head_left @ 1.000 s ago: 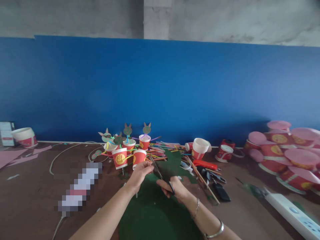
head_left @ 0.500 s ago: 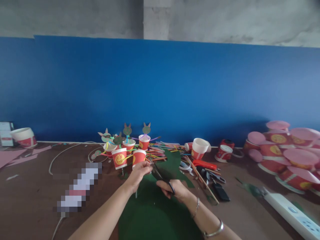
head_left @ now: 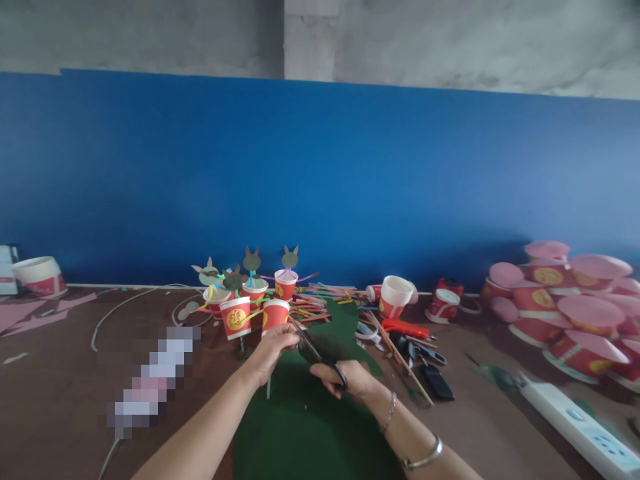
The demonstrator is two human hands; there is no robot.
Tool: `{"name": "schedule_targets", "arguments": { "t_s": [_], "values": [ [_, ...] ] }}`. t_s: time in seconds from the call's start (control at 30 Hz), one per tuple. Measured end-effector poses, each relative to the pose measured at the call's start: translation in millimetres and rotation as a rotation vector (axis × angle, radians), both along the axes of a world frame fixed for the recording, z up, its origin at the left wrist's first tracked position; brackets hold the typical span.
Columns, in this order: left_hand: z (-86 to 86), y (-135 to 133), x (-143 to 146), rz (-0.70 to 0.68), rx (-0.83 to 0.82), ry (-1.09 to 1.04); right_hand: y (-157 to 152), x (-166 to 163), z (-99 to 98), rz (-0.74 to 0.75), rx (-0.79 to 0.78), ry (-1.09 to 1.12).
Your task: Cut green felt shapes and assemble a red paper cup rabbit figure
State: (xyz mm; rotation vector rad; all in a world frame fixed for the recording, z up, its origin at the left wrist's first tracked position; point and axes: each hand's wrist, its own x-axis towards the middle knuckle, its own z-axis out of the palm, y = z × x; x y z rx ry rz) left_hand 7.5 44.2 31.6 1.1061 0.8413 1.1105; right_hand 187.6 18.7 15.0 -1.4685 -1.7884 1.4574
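A large dark green felt sheet (head_left: 305, 433) lies on the brown table in front of me, its far part (head_left: 340, 333) lifted up. My left hand (head_left: 273, 350) pinches the sheet's edge near the middle. My right hand (head_left: 345, 380) grips black-handled scissors (head_left: 320, 357), whose blades point up and left into the felt right beside my left fingers. Bracelets sit on my right wrist.
Red paper cups with rabbit-eared figures on sticks (head_left: 250, 300) stand just beyond my hands, beside a pile of coloured sticks (head_left: 320, 300). More cups (head_left: 397, 297), a red knife (head_left: 410, 328) and dark tools lie right. Pink-lidded cups (head_left: 570, 313), a white power strip (head_left: 575, 420), a cable (head_left: 125, 303).
The view has drifted slightly, so everything sits a bit lower and left. My hands and the scissors keep nearly the same pose on the felt.
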Motion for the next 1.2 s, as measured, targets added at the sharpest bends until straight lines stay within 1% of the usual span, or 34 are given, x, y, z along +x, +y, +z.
{"name": "schedule_targets", "arguments": {
  "t_s": [0.07,0.13,0.2,0.27,0.3,0.37,0.43,0.5,0.57,0.67,0.73,0.77,0.83,0.9,0.93,0.97,1.0,1.07,1.1,1.13,1.17,1.2],
  "values": [
    [-0.6,1.0,-0.7,-0.001,-0.01,-0.013,0.4,0.1,0.8,0.003,0.007,0.013],
    [-2.9,2.7,-1.4,0.002,-0.016,0.004,0.7,0.0,2.1,-0.056,0.015,0.011],
    [-6.3,4.2,-1.4,-0.002,0.009,0.082,1.6,0.0,2.0,-0.198,0.043,0.016],
    [-9.6,4.4,0.0,-0.022,0.085,0.234,3.4,0.2,-0.8,-0.346,0.096,0.048],
    [-11.0,3.9,1.4,-0.043,0.139,0.332,4.6,0.5,-3.2,-0.39,0.127,0.064],
    [-13.0,1.3,4.7,-0.101,0.244,0.547,6.6,0.9,-8.7,-0.406,0.174,0.072],
    [-14.6,-2.3,7.8,-0.146,0.312,0.754,7.6,1.0,-13.4,-0.385,0.186,0.07],
    [-16.6,-5.6,9.7,-0.15,0.362,0.922,7.2,0.5,-15.8,-0.361,0.174,0.089],
    [-19.1,-7.6,10.3,-0.126,0.412,1.025,6.2,-0.4,-15.7,-0.349,0.159,0.109],
    [-21.8,-8.3,10.1,-0.07,0.465,1.053,4.6,-0.8,-11.9,-0.345,0.139,0.12],
    [-20.9,-8.7,9.6,0.027,0.488,1.03,4.0,-0.6,-8.4,-0.334,0.132,0.097],
    [-19.3,-9.3,9.3,0.106,0.508,1.016,3.9,-0.6,-6.8,-0.329,0.13,0.068],
    [-14.1,-11.6,8.3,0.314,0.596,0.967,3.9,-1.9,-4.3,-0.292,0.148,0.004],
    [-7.2,-15.4,7.0,0.517,0.779,0.873,3.7,-5.5,-3.4,-0.249,0.208,-0.012],
    [-3.8,-17.7,6.4,0.58,0.885,0.831,3.4,-7.9,-3.5,-0.227,0.258,0.008],
    [-0.7,-20.1,6.2,0.611,0.983,0.808,3.0,-10.3,-4.0,-0.201,0.313,0.033],
    [1.9,-22.5,6.2,0.603,1.061,0.815,2.5,-12.5,-5.0,-0.172,0.372,0.055],
    [4.4,-26.4,7.2,0.513,1.148,0.888,1.6,-15.5,-8.0,-0.093,0.506,0.053],
    [4.4,-27.6,7.9,0.464,1.159,0.928,1.5,-16.0,-9.9,-0.069,0.567,0.031],
    [3.5,-28.0,8.5,0.444,1.154,0.954,1.7,-16.0,-12.1,-0.064,0.613,-0.001],
    [2.0,-27.7,8.6,0.457,1.14,0.964,2.4,-15.7,-14.4,-0.084,0.64,-0.036],
    [0.1,-26.6,8.3,0.501,1.121,0.958,3.4,-15.3,-16.8,-0.117,0.654,-0.066]
  ]
}}
